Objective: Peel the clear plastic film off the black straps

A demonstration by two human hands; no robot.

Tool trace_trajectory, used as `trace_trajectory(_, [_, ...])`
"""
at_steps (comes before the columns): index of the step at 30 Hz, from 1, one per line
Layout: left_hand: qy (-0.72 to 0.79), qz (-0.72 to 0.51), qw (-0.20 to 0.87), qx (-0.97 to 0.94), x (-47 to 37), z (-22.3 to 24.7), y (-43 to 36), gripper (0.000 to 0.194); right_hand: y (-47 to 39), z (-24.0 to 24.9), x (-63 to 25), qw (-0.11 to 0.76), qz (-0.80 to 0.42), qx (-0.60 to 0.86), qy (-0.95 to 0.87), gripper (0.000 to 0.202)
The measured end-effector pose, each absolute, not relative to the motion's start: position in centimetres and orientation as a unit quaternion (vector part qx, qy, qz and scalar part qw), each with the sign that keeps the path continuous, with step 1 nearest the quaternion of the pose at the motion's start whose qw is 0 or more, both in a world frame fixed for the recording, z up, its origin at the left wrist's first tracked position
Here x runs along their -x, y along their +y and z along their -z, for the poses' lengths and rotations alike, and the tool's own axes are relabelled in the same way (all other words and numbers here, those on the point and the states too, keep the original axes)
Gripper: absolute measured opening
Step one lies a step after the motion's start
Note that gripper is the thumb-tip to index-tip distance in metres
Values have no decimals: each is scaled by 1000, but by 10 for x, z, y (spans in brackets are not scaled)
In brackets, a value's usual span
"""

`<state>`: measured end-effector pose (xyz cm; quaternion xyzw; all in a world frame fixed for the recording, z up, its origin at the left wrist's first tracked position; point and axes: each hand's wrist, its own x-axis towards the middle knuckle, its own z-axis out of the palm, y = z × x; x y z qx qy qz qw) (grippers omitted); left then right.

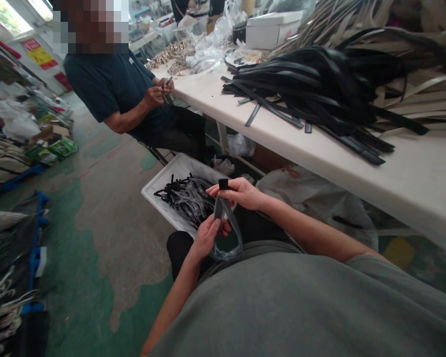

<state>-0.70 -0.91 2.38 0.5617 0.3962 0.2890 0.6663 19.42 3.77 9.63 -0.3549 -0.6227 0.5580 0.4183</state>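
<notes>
L hand (207,237) pinches one side of a looped grey strap (238,230); R hand (245,193) grasps its top nr the black tip (223,184). Strap's held above the lap, just beside the white bin (159,208). I'd judge this pc in progress, since it's in both hands, not set down. Bin has lots of similar strips (188,198); too tangled to tell if they're done or waiting. Big pile of blk straps (305,84) on the table (423,166), untouched by either hand.
</notes>
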Motion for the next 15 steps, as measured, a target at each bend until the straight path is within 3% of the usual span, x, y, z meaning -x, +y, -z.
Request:
trace_trajectory(5, [406,-259,668,-567,15,-17,-14,39,39,-103,-199,455,-520,369,-621,31])
trace_trajectory(10, [416,-340,623,-569,6,-21,1,47,32,-89,-178,517,-474,377,-605,27])
trace_trajectory(15, [448,-350,562,-601,-7,-30,9,40,18,-84,-165,474,-423,330,-698,23])
